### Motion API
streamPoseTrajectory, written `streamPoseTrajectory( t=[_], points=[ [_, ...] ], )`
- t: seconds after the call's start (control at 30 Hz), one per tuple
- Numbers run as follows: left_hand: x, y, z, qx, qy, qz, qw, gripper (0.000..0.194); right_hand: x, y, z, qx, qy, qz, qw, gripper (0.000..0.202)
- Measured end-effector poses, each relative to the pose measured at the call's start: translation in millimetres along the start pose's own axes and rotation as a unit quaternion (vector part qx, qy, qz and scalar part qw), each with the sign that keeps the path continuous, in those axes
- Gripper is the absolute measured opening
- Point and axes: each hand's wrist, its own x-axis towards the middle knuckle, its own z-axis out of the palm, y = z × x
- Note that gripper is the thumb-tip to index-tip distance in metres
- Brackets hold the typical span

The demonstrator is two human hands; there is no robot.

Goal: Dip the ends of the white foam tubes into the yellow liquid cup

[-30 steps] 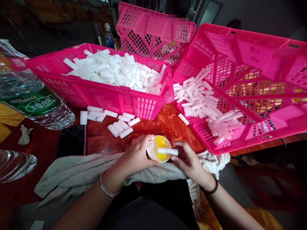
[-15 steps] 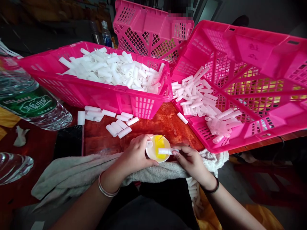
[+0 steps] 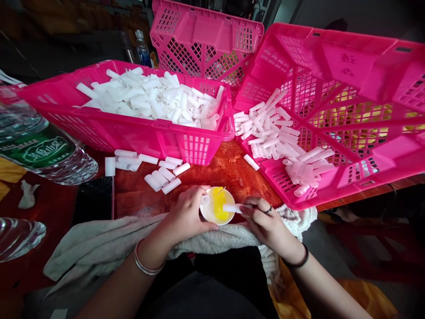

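White tubes [image 3: 156, 99] are recorded at four sites: heaped in one crate, piled in another, scattered on the wood, and held at the hands. A red-brown tabletop [image 3: 229, 170] is used as the work surface. Three pink slotted crates are noted: the right crate [image 3: 360, 62] is tipped on its side, with tubes lying along its lower wall; the left crate [image 3: 133, 135] is set upright and filled to about its rim; the rear crate [image 3: 206, 33] is stood behind them, tilted. A pale towel [image 3: 133, 232] is spread along the near table edge. At far left, a clear bottle [image 3: 49, 150] with a green label is seen lying beside a black phone-like slab [image 3: 93, 201].

A white bowl [image 3: 206, 215] is gripped by the left hand [image 3: 187, 212], fingers curled around its left side and thumb at the near rim; a tube end [image 3: 205, 200] is also kept at those fingertips. By the right hand [image 3: 264, 221], a single tube [image 3: 230, 208] is pinched between thumb and fingers, its free end held over yellow contents [image 3: 219, 199]; whether contact is made cannot be told. A thin stick [image 3: 222, 190] is observed at the bowl's far side.
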Motion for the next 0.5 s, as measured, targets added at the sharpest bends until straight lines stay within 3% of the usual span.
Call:
streamPoseTrajectory(
  t=[0.07,0.17,0.2,0.33,0.5],
  points=[
    [-1,3,-5.3,0.029,0.016,0.021,0.999,0.065,1,-3,-5,0.001,0.018,-0.008,1.000,0.030],
    [-4,11,-16.1,0.047,0.008,0.044,0.998,0.020,6,-16,-9,0.086,0.096,0.047,0.990,0.030],
    [-5,14,-19.8,0.052,0.001,0.054,0.997,0.016,9,-22,-10,0.120,0.120,0.063,0.983,0.030],
    [-10,32,-33.5,0.126,0.019,0.131,0.983,0.022,19,-45,-12,0.194,0.128,0.082,0.969,0.028],
    [-17,51,-49.1,0.206,0.042,0.172,0.962,0.023,23,-61,-25,0.164,0.092,0.081,0.979,0.022]
  ],
)
